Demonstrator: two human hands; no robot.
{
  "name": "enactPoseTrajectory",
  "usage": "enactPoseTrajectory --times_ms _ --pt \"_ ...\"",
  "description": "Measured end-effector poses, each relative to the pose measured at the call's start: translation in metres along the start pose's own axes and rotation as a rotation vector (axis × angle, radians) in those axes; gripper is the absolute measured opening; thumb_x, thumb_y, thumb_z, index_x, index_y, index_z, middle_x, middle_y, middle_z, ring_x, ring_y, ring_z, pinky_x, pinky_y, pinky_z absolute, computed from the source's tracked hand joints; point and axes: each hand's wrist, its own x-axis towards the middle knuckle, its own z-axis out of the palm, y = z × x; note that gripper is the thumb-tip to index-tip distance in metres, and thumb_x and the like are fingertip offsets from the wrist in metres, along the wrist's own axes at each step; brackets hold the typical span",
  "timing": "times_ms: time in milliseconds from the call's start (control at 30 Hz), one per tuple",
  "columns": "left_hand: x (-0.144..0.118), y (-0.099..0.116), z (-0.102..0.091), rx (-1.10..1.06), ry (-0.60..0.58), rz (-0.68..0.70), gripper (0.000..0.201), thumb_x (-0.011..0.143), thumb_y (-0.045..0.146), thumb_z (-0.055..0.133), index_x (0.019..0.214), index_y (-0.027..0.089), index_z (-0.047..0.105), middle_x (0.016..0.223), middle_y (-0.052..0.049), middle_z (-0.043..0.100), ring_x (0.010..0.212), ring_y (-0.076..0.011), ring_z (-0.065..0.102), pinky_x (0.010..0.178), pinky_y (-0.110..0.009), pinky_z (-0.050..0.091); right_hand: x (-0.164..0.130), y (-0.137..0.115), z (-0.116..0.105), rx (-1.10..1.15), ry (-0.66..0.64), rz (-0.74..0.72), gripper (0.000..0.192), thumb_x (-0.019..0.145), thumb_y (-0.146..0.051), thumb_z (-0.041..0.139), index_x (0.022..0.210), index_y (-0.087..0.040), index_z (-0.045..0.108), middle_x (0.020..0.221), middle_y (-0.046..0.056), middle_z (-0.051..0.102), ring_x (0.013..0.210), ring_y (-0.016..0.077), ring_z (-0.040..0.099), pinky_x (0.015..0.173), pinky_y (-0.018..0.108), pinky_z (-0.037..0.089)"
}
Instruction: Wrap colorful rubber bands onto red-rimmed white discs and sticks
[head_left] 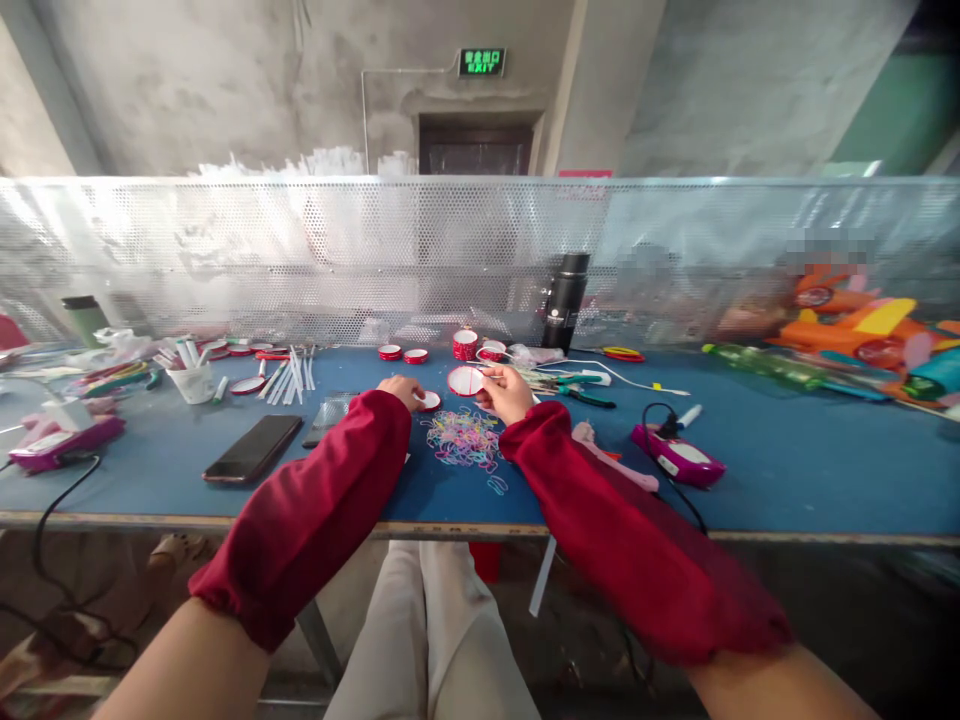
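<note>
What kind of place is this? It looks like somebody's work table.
Probably a small assembly workshop for handmade crafts or toys. A long blue workbench backed by a perforated metal screen holds red-rimmed discs, a pile of coloured rubber bands and glue guns.

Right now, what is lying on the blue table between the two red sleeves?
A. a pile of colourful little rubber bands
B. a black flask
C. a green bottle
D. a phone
A: a pile of colourful rubber bands lies on the blue table, just below the left hand and right hand.

Matt blue table [787,470], perforated metal screen [300,260], glossy black phone [253,448]
</note>
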Motion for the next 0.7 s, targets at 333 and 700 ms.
enactPoseTrajectory --times_ms 333,700 --pt "0.0 0.001 0.003 0.148 0.011 -0.041 0.019 0.08 0.024 0.065 0.094 0.017 0.076 0.11 -0.016 0.066 0.105 -0.0293 0.06 0.095 -0.036 0.043 -0.002 0.0 0.001 -0.007 0.005 0.008 0.012 0.082 -0.022 0.062 0.093 -0.021 0.057 0.064 -0.003 0.063 0.054 0.0132 0.064 0.047 0.023 0.053" --pt "0.003 0.002 0.005 -0.29 0.186 0.036 0.025 0.09 0.031 0.054 0.1 0.017 0.072 0.101 -0.011 0.072 0.098 -0.0223 0.065 0.085 -0.03 0.048 -0.002 0.004 0.005 -0.018 -0.108 -0.032 0.014 0.079 -0.026 0.067 0.088 -0.023 0.057 0.062 -0.004 0.063 0.053 0.0135 0.064 0.044 0.023 0.049"
